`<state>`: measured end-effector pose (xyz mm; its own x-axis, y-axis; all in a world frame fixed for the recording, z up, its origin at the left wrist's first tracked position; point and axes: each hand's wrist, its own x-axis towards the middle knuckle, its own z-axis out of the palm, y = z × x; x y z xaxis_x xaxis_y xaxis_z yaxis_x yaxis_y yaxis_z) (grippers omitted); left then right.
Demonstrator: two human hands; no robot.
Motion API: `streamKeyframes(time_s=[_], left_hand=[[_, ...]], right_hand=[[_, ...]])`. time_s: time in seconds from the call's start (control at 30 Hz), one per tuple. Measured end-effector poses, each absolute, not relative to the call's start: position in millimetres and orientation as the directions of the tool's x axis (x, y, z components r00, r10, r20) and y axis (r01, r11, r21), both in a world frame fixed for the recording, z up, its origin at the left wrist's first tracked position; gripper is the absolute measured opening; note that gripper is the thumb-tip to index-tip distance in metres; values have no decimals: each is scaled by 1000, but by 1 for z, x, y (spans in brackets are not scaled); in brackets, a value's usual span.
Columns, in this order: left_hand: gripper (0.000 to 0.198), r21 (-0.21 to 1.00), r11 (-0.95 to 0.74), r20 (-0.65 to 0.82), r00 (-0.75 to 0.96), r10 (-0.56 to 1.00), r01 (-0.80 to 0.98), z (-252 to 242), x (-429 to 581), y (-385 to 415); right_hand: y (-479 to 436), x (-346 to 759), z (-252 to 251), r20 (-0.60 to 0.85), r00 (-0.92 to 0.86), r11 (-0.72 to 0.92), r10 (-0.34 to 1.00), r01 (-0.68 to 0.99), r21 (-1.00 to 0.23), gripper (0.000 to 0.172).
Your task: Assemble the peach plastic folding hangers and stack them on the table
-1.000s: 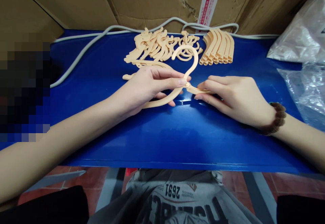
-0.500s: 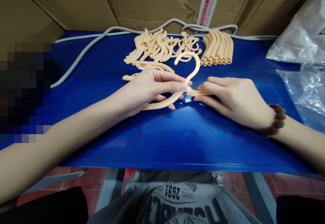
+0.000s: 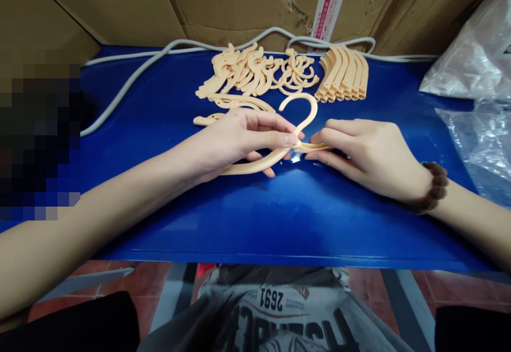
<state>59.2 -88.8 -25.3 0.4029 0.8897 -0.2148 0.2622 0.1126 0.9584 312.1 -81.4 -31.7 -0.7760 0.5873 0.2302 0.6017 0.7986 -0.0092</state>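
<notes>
Above the blue table, both hands grip one cream plastic clothes hanger. My left hand pinches it at the centre joint, thumb on top, with the left arm of the hanger passing under the palm. The hanger's hook rises from that joint and curls to the left. My right hand is closed on the short right arm of the hanger, whose outer part is hidden by the fingers. A few loose hanger arms lie just behind my left hand.
Along the back lie a jumbled pile of hanger arms, loose hooks and a neat stack of arms. A white cable runs behind them, before cardboard. Clear plastic bags sit at right on the blue table.
The hook has tilted lower and slightly to the right, toward my right hand. Both hands keep their grip in nearly the same place.
</notes>
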Motion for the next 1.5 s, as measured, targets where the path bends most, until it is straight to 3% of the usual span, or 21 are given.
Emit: streamKeyframes(time_s=[0.27,0.5,1.0,1.5], left_hand=[[6,979,103,-175,460,870,177,-29,55,-86],[7,974,-4,-107,477,873,228,-27,55,-86],[3,970,-38,-73,438,896,238,-25,57,-88],[10,978,59,-134,381,915,201,-28,59,-89]], right_hand=[[-83,313,-31,248,-799,829,548,559,-29,49],[-83,313,-31,242,-794,828,557,553,-92,52],[-87,311,-28,201,-787,811,583,551,-196,49],[-88,312,-22,181,-805,823,565,532,-200,57]])
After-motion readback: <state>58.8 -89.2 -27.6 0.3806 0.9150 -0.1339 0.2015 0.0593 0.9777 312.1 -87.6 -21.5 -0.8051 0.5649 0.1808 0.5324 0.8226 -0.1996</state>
